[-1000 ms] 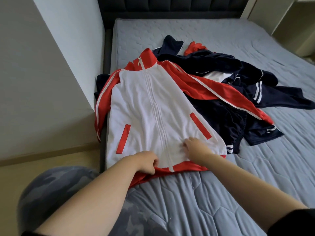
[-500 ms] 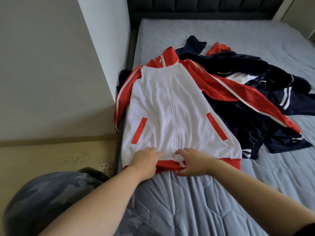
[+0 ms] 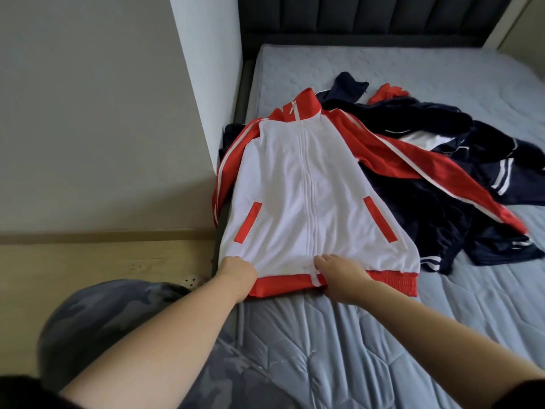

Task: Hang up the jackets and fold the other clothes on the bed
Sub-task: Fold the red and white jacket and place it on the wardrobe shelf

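On the near corner of the grey quilted bed, beside the wall, I see the white and red track jacket lying front up, its zip closed, collar toward the dark headboard and red hem toward me. From my remote seat, the left hand sits at the hem's wall-side corner, fingers curled into the fabric, gripping it. The right hand rests at the bottom of the zip, fingers bent onto the white cloth and thumb at the red band, pinching the hem there. One red sleeve droops over the bed's edge by the wall; the other sleeve stretches across a heap of navy clothes with white stripes, which lies partly under the jacket and spreads toward the middle of the mattress. A scrap of red cloth peeks out at the far side of that heap. Below my left arm I make out a camouflage trouser leg over the wooden floor.
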### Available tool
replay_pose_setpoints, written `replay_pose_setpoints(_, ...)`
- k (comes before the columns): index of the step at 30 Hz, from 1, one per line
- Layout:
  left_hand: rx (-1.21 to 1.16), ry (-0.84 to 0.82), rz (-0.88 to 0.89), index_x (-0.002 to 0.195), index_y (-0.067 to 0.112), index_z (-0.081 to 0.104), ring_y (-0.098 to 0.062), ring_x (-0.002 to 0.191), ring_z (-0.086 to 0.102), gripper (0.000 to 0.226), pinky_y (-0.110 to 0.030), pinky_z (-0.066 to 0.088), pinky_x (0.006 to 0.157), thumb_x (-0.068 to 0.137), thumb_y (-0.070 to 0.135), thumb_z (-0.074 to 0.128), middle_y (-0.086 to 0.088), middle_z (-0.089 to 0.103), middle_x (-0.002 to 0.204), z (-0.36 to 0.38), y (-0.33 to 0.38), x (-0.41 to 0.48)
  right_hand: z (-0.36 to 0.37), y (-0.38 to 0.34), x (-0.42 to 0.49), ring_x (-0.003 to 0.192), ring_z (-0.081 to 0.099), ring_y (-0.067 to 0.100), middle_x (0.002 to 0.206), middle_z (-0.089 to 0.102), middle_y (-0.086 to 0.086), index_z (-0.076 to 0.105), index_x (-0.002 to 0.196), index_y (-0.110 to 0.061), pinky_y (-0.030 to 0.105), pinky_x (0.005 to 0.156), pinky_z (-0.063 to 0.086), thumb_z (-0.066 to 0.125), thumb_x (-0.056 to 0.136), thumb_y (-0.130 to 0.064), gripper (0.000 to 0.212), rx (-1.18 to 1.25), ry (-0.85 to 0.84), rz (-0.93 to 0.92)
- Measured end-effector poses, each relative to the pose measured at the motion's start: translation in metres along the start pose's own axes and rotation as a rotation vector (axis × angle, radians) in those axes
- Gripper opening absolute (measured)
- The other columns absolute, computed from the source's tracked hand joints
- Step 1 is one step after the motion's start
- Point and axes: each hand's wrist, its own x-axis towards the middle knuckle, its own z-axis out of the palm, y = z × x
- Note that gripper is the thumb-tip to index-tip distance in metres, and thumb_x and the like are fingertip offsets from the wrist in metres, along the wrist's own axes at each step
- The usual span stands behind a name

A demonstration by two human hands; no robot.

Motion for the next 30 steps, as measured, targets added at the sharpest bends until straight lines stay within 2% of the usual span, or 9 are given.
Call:
replay_pose_setpoints(4,0.001,-0.116,-0.028,0.12,0.017,0.055,-0.025,0.113,0.055,0.034,-0.036,0.049,0.09,0.087,0.018,0.056,-0.002,0.055,0.124,-0.004,-0.002,-0.001,0.006,0.003,-0.006,0.106,0.048,0.021,0.117,0.048,0.003,0.046,0.119,-0.016,0.032,0.087,0.044,0.06,0.077,-0.005,0.045,-0.102,0.061,-0.032)
replay_pose_setpoints(9,-0.232,0.206,0.182,0.124,0.017,0.044,-0.027,0.105,0.052,0.056,-0.038,0.041,0.08,0.078,0.042,0.062,-0.005,0.052,0.117,-0.011,0.009,0.002,0.007,0.007,-0.012,0.102,0.048,0.023,0.112,0.05,0.005,0.049,0.114,-0.015,0.03,0.086,0.039,0.053,0.078,-0.001,0.039,-0.181,0.12,0.076)
replay_pose_setpoints(12,-0.155,0.276,0.242,0.131,0.014,0.036,-0.029,0.103,0.051,0.058,-0.038,0.038,0.073,0.08,0.02,0.064,-0.009,0.046,0.12,-0.016,0.028,0.009,0.009,0.006,-0.01,0.1,0.051,0.022,0.109,0.053,0.004,0.048,0.114,-0.013,0.029,0.079,0.04,0.054,0.079,0.002,0.038,-0.182,0.091,0.072)
replay_pose_setpoints(15,-0.266,0.253,0.294,0.113,0.014,0.049,-0.029,0.093,0.056,0.034,-0.037,0.043,0.071,0.081,0.008,0.058,-0.007,0.054,0.106,-0.022,0.029,0.013,0.004,0.006,-0.009,0.096,0.05,0.021,0.104,0.05,0.002,0.051,0.106,-0.014,0.029,0.068,0.038,0.055,0.079,-0.001,0.03,-0.162,0.006,0.04)
replay_pose_setpoints(17,-0.432,0.156,0.3,0.093,0.016,0.054,-0.025,0.085,0.055,0.008,-0.033,0.043,0.07,0.085,0.018,0.052,-0.003,0.058,0.094,-0.025,0.025,0.017,-0.001,0.01,-0.009,0.09,0.051,0.02,0.097,0.051,0.0,0.053,0.095,-0.017,0.032,0.073,0.046,0.055,0.08,-0.007,0.018,-0.028,-0.142,0.046)
replay_pose_setpoints(20,-0.86,0.011,0.202,0.076,0.016,0.062,-0.021,0.083,0.057,0.041,-0.03,0.041,0.074,0.095,0.046,0.039,0.002,0.06,0.078,-0.028,0.022,0.022,-0.01,0.023,-0.009,0.08,0.055,0.018,0.086,0.06,0.003,0.062,0.086,-0.008,0.033,0.077,0.047,0.053,0.086,-0.023,0.018,0.404,-0.298,0.13)
replay_pose_setpoints(22,-0.954,0.125,0.136,0.072,0.015,0.062,-0.021,0.082,0.058,0.049,-0.03,0.04,0.072,0.097,0.049,0.036,0.0,0.059,0.076,-0.031,0.024,0.029,-0.014,0.035,-0.008,0.069,0.052,0.015,0.079,0.06,0.005,0.064,0.086,-0.002,0.029,0.066,0.046,0.051,0.09,-0.027,0.029,0.618,-0.16,0.264)
replay_pose_setpoints(26,-0.667,0.436,0.074,0.127,0.017,0.053,-0.025,0.122,0.042,0.035,-0.036,0.04,0.095,0.095,0.025,0.041,-0.005,0.047,0.13,-0.03,0.032,0.047,-0.006,0.066,-0.002,0.099,0.055,0.025,0.108,0.059,0.011,0.067,0.103,-0.006,0.034,0.08,0.045,0.048,0.091,-0.013,0.023,0.469,0.428,0.549)
replay_pose_setpoints(30,-0.536,0.355,0.063,0.151,0.023,0.018,-0.022,0.144,0.011,0.06,-0.039,0.019,0.114,0.096,0.031,0.04,-0.003,0.015,0.157,-0.023,0.035,0.062,-0.003,0.096,0.013,0.115,0.042,0.034,0.126,0.047,0.015,0.053,0.124,-0.007,0.045,0.094,0.037,0.044,0.095,-0.017,0.032,0.416,0.436,0.775)
